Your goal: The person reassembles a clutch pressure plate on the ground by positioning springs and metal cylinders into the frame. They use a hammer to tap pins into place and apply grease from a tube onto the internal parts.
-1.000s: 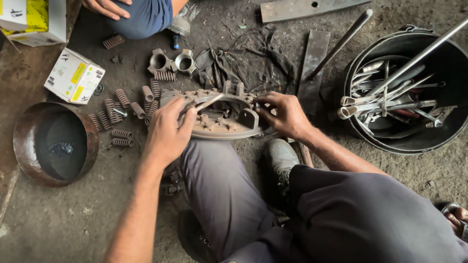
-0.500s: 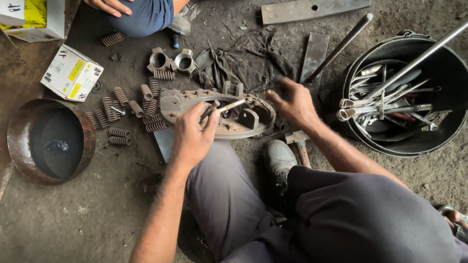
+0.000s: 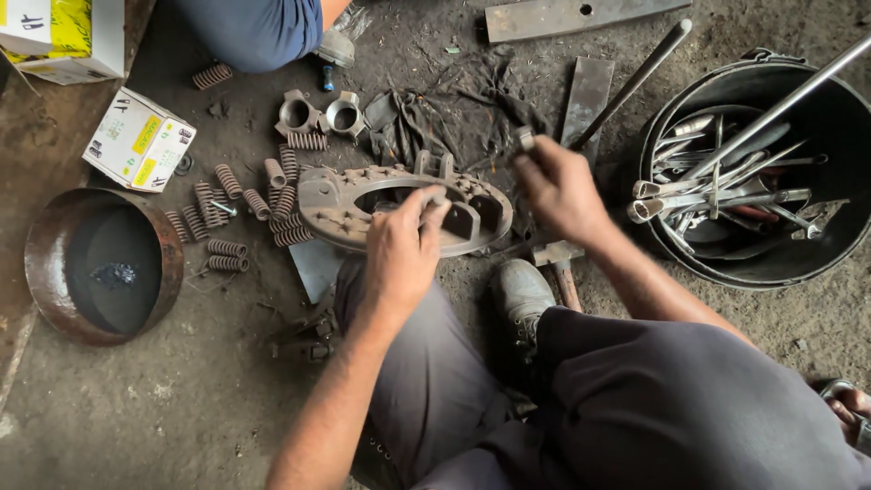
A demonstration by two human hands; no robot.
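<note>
Grease and grit cover the floor where the person sits, knees drawn up, a metal plate with a ring-shaped opening lying flat just in front of the left knee. The left hand rests over the plate's near edge, fingers curled and pinched narrow on something small at its inner rim; what they grip is too small to tell. The right hand hovers just past the plate's right end, above a dark rag, fingertips pinching a small grey piece.

Coil springs lie scattered to the left of the plate, some touching its edge. Two short metal collars sit just beyond it. Farther left stands a rusty bowl holding dark liquid, with a small white box beyond it. A hammer lies by the grey shoe. To the right, a black bucket is full of wrenches and rods. Another person's blue-clad knee shows at the top.
</note>
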